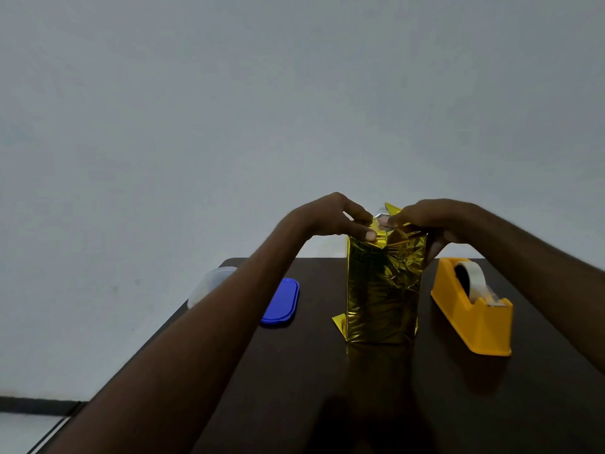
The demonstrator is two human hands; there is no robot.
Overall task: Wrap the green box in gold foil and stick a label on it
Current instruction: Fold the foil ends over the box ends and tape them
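A dark brown desk (pixel 327 388) stands against a plain grey-white wall (pixel 229 93). The wall fills most of the view above the desk. At the bottom left there is a dark strip along the foot of the wall and a bit of pale floor (pixel 19 430). The box wrapped in gold foil (pixel 383 290) stands upright near the middle of the desk, toward the far edge. A small flap of foil sticks out at its bottom left corner. The left hand (pixel 330 216) pinches the foil at the top of the box with finger and thumb. The right hand (pixel 425 221) is curled over the top right of the box and holds the foil there. A point of foil sticks up between the two hands. An orange tape holder (pixel 471 316) with a roll of tape sits just to the right of the box, not touching it. A blue lid (pixel 281 301) lies flat to the left, apart from the box. A clear tub (pixel 209 283) sits at the far left edge of the desk, partly hidden by the left arm. The near part of the desk is bare dark wood.
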